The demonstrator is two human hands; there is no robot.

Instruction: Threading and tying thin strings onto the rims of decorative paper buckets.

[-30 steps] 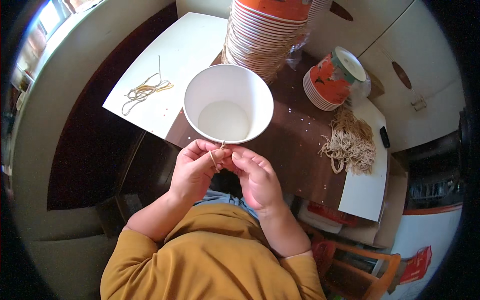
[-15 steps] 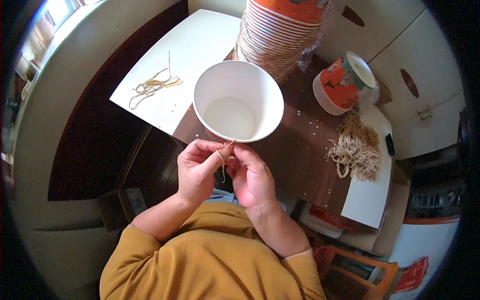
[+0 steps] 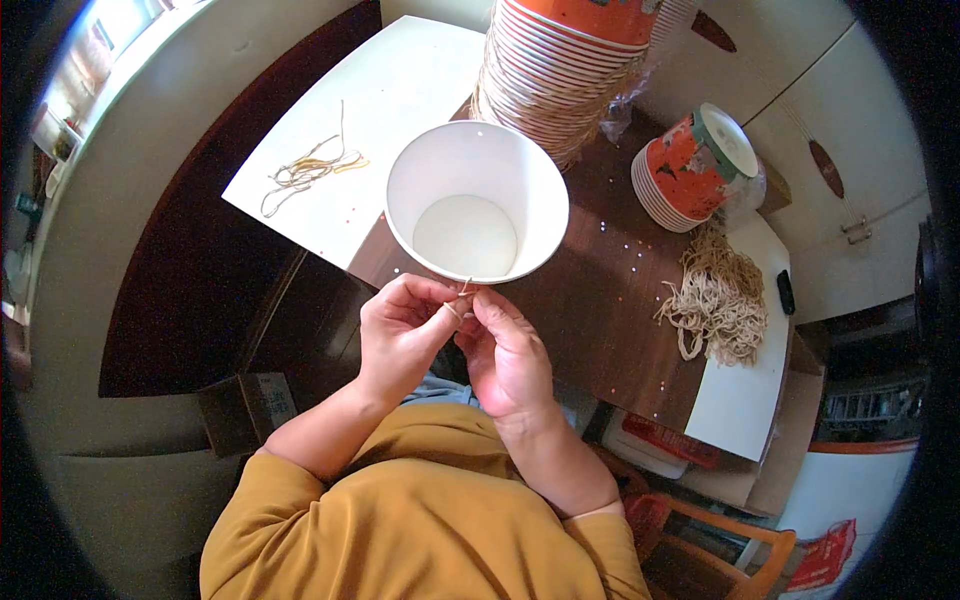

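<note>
A large white-lined paper bucket (image 3: 440, 165) stands in front of me at the table's near edge, its open top tilted toward me. Just below its near rim, my left hand (image 3: 405, 325) pinches a thin tan cord (image 3: 455, 309), which loops over the thumb. Close against it, my right hand (image 3: 508, 350) grips the same cord between thumb and fingers. The cord runs up to the bucket's rim, where a small hole shows at the far side too. Where the cord meets the near wall is mostly hidden by my fingers.
Behind the bucket rises a tall stack of orange-and-white buckets (image 3: 565, 80) with cords hanging along it. A shorter stack (image 3: 690, 170) lies tilted at the right, beside a heap of tan cords (image 3: 722, 300). Several loose cords (image 3: 312, 175) rest on the white board (image 3: 400, 75) at left.
The cord's loose end, which hung below my left thumb, no longer shows there; its loop is now tighter around the thumb tip. Both hands stay at the near rim.
</note>
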